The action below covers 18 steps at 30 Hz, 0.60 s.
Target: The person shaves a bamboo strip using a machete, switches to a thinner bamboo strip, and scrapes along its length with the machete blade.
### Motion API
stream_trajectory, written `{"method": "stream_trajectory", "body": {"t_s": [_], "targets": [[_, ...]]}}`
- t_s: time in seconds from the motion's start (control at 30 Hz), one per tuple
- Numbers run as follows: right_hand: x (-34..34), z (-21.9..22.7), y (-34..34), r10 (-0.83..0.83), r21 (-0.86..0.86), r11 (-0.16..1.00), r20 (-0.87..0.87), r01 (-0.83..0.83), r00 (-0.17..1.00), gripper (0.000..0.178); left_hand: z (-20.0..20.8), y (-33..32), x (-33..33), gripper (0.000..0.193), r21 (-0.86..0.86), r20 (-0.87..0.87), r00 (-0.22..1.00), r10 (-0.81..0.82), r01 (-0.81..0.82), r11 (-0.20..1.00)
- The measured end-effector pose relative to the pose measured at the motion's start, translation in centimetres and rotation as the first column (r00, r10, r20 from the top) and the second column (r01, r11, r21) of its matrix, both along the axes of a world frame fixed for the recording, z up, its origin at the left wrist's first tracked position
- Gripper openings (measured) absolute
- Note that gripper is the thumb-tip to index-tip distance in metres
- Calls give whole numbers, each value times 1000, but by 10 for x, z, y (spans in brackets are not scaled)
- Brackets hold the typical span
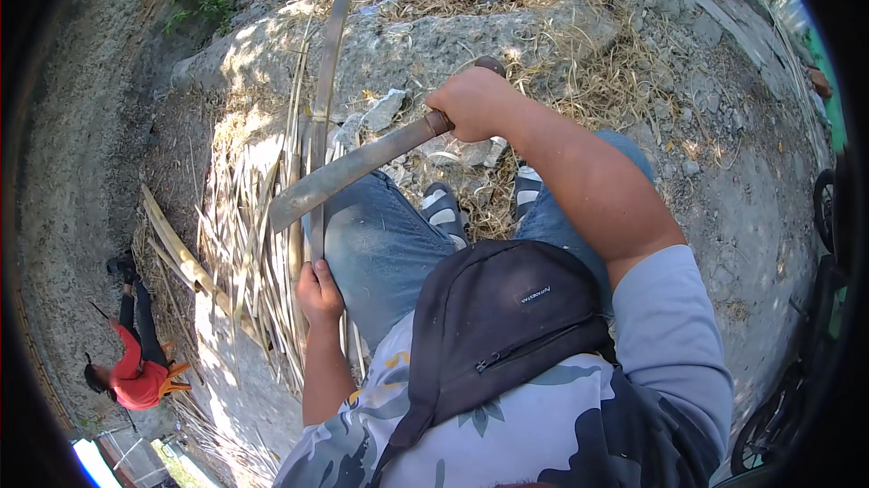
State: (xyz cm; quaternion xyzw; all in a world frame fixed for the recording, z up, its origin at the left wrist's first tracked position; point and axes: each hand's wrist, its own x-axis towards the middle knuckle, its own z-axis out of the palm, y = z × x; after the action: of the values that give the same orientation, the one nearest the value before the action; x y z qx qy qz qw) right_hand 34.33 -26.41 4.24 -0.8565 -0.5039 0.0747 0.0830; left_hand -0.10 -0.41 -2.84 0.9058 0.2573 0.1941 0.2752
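Observation:
My right hand [475, 103] is closed around the brown handle of a machete [362, 160]. The broad, worn blade slants down to the left and crosses over a long flat bamboo strip [332, 44]. Beside my left thigh, my left hand [320, 292] grips the strip's lower end, thumb along it. From there the strip runs away from me past the top of the view. Whether the blade touches the strip I cannot tell. A pile of pale split strips [258, 253] lies just left of my left hand and leg.
Thicker bamboo pieces [186, 257] lie left of the pile. Farther left a person in red [138, 377] sits on an orange chair. Ahead are a rough stone ledge [434, 49] and dry shavings [625, 81]. A dark bag [507, 325] rests on my front. Bicycle wheels [824, 207] show at the right.

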Motion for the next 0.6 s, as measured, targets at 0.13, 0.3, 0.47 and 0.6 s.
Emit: {"method": "stream_trajectory", "body": {"t_s": [0.13, 0.3, 0.47, 0.6], "targets": [[-19, 9, 6, 55, 0, 998, -36, -55, 998, 22, -3, 5, -4, 48, 16, 5, 1000, 7, -7, 1000], [-16, 7, 4, 90, -85, 992, -11, -90, 996, 23, 3, 4, -4, 47, 41, -91, 995, 39, -35, 999], [22, 8, -23, -404, 164, 875, -275, 456, 873, 22, -3, 9, -6, 50, 156, -81, 996, 38, -25, 987], [13, 10, -25, -335, 178, 914, -176, 365, 926, 21, 14, 3, -11, 54, -4, -165, 986, 23, -24, 1000]]}}
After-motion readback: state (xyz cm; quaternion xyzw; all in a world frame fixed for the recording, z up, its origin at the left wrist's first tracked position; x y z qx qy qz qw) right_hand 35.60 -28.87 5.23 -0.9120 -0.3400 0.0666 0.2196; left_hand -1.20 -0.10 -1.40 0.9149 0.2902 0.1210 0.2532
